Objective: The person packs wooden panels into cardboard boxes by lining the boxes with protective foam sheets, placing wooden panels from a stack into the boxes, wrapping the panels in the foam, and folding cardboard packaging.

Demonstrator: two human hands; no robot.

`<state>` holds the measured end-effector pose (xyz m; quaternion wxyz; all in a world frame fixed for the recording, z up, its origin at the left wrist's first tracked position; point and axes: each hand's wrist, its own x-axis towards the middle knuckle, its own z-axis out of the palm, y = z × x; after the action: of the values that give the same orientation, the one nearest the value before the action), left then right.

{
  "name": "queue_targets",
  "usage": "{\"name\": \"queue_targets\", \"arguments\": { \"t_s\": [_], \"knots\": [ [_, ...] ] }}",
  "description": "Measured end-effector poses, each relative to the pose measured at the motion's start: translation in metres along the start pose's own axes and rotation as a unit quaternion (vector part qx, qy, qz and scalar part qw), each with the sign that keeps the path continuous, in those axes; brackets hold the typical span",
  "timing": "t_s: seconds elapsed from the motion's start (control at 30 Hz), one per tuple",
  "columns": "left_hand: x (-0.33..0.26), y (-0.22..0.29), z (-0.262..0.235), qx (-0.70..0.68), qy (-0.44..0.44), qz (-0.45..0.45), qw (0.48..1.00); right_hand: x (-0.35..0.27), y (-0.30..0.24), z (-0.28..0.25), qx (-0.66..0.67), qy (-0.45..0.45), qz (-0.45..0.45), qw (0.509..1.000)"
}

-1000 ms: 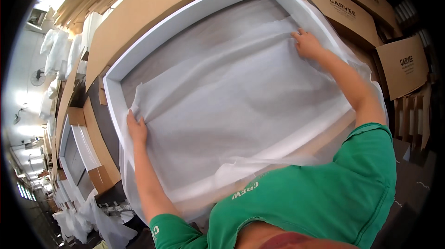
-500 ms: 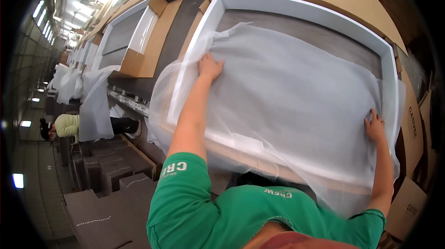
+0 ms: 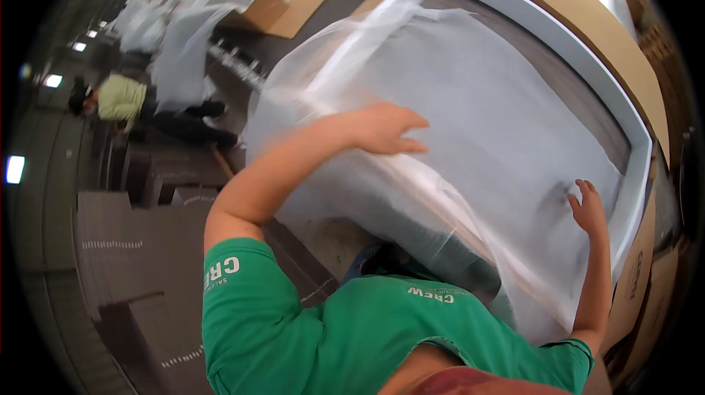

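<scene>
A thin, see-through white foam sheet (image 3: 477, 94) lies over most of a shallow tray lined with white foam edging (image 3: 540, 13). At the far side, a strip of dark grey panel (image 3: 507, 31) shows uncovered inside the edging. My left hand (image 3: 382, 129) hovers above the near left part of the sheet, fingers apart and holding nothing. My right hand (image 3: 590, 210) is by the right inner edge, its fingers spread over the sheet; whether they touch it I cannot tell. The sheet's near side drapes over the front edge toward my body.
Brown cardboard (image 3: 653, 83) borders the far and right sides. Dark brown boxes (image 3: 125, 248) are stacked at my left. Beyond them a person in a yellow top (image 3: 121, 99) bends over. Another open carton (image 3: 283, 9) stands at the upper left.
My left hand has lifted off the left edging and moved right, above the sheet. My right hand stays near the right edge. The whole view has turned and shifted.
</scene>
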<state>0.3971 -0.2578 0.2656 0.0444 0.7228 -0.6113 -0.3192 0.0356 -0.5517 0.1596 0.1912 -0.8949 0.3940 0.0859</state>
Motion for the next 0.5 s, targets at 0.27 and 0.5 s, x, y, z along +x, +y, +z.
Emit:
{"name": "queue_targets", "arguments": {
  "t_s": [0.27,0.5],
  "knots": [
    [-0.172,0.023,0.114,0.072,0.436,0.01,0.897,0.004,-0.101,-0.016,-0.104,0.058,-0.332,0.936],
    [-0.335,0.068,0.217,0.014,0.614,-0.177,0.769,-0.088,-0.306,-0.042,0.116,-0.037,-0.389,0.913]
  ]
}}
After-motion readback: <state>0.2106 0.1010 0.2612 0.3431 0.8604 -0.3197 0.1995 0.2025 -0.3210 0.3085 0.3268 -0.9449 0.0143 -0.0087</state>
